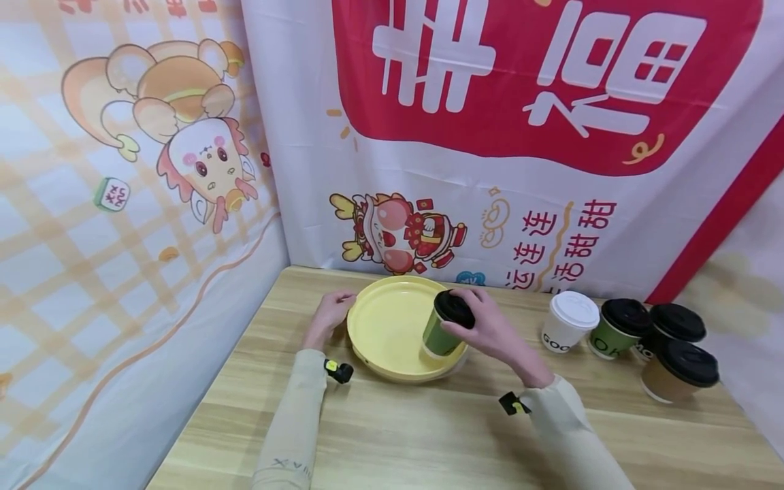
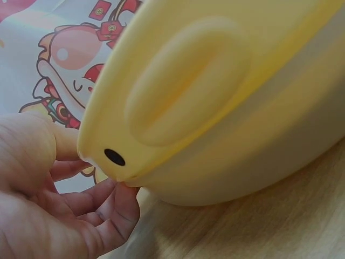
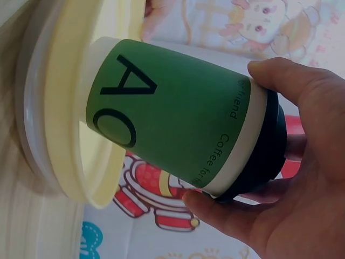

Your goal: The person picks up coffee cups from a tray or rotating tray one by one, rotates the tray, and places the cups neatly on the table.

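Observation:
A round yellow tray (image 1: 387,330) with a raised rim sits on the table. My left hand (image 1: 333,309) pinches its left edge; the left wrist view shows the thumb and fingers (image 2: 116,210) at the rim, near a dark oval hole. My right hand (image 1: 486,327) grips a green paper coffee cup (image 1: 439,338) from above, around its black lid (image 1: 454,308). Thumb and fingers spread across the lid in the right wrist view, where large letters show on the green sleeve (image 3: 172,110). The cup's base is inside the tray's right side, slightly tilted; whether it touches the bottom I cannot tell.
Right of the tray stand several lidded paper cups: a white cup (image 1: 566,323), a green cup (image 1: 614,333), a dark cup (image 1: 674,323) and a brown cup (image 1: 667,381). Printed cloth (image 1: 306,136) hangs behind and to the left of the wooden table (image 1: 416,435).

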Demonstrator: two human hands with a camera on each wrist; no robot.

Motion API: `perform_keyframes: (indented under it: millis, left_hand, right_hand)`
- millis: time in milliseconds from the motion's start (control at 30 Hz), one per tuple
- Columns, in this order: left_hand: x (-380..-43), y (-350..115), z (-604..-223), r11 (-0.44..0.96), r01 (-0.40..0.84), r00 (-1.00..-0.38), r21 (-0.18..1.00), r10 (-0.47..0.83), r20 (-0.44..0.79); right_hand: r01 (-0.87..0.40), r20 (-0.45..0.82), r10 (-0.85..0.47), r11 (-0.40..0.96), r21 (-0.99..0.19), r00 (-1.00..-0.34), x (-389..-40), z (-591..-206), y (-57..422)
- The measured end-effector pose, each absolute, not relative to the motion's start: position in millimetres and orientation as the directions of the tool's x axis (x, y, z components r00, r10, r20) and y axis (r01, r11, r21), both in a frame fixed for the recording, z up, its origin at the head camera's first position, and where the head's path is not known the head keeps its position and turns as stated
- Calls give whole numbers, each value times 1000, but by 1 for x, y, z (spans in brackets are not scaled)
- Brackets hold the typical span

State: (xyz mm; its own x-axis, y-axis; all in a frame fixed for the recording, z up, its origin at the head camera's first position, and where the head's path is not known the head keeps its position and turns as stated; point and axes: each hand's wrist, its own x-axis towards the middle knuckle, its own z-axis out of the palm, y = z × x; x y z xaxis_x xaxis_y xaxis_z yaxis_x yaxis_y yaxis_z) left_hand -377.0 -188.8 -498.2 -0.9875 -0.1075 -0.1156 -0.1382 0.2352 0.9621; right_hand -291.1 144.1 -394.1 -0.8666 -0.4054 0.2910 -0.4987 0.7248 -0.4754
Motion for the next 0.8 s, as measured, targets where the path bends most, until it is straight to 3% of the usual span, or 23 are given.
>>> perform_keyframes:
  millis: [233,567,800]
  left_hand:
    - [-377,-189,-498,236,-133,-988,962,-109,-110]
    - [-376,-190,-496,224,-134,-987,965,-113,-111]
    - [-378,-189,-500,229,-135,-987,964,-111,-112]
  right_hand:
    - [-457,266,-372,709,-538,-889,-288,-383,170]
    - [-484,347,-339,659,-576,-875,-283,-376,201]
    - [-437,263,-350,707,-556,-899,-276,-373,229]
